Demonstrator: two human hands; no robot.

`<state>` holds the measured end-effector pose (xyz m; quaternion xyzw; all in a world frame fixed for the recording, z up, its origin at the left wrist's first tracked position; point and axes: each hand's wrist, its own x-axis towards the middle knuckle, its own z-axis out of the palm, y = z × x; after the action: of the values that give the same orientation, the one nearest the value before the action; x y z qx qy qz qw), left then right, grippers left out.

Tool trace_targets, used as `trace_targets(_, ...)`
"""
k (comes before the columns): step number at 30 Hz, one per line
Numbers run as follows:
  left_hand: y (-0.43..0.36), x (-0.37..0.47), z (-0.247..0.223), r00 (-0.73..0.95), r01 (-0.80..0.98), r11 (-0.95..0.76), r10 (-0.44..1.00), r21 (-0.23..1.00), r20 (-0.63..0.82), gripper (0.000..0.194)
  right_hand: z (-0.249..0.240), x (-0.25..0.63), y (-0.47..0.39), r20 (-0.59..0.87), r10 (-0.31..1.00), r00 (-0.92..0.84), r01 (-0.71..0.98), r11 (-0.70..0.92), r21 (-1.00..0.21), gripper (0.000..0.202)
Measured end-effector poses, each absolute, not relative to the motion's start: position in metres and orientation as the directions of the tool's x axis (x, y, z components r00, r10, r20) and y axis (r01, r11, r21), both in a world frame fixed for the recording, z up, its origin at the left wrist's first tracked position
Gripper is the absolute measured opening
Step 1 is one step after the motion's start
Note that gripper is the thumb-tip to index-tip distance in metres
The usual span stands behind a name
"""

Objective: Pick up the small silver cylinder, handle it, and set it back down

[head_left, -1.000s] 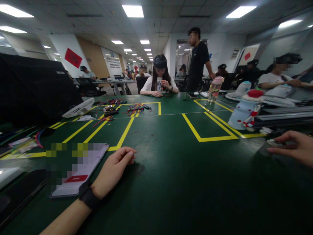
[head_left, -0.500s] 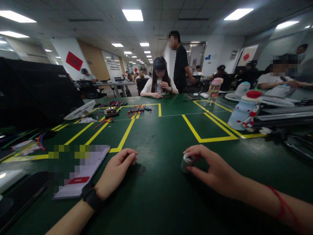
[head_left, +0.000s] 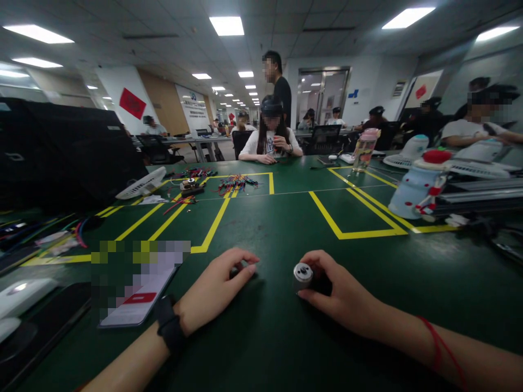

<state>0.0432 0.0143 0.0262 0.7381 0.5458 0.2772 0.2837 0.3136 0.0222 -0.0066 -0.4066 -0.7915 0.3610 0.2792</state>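
Note:
A small silver cylindrical motor (head_left: 302, 279) stands low over the green table, its round end with a centre shaft and small holes turned up toward me. My right hand (head_left: 345, 291) grips it between the thumb below and the fingers above. To its left, my left hand (head_left: 216, 288) is empty, with thumb and fingers slightly apart and pointing toward the motor. A dark watch is on my left wrist, and a red string circles the right one. Whether the motor's base touches the table I cannot tell.
A phone (head_left: 151, 296) lies beside my left forearm. Wire bundles (head_left: 237, 185) and small parts sit farther back inside yellow tape lines. A blue bottle (head_left: 412, 190) and metal bars stand at right, a black monitor (head_left: 65, 158) at left. Across the table sits a person (head_left: 272, 136).
My left hand has moved right toward the motor and its fingers have opened. The right hand has shifted slightly left, and the motor's round end now faces up toward me.

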Motion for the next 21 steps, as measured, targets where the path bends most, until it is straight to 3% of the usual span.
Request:
trace_targets(7, 0.02, 0.104, 0.057, 0.496, 0.513, -0.503, 0.835, 0.695, 0.238, 0.022, -0.01, 0.312, 0.024, 0.18, 0.818, -0.547, 0.347, 0.417, -0.84, 0.045)
trace_targets(21, 0.016, 0.116, 0.045, 0.44, 0.514, -0.502, 0.85, 0.695, 0.289, 0.015, -0.008, 0.31, 0.023, 0.172, 0.849, -0.499, 0.421, 0.412, -0.808, 0.042)
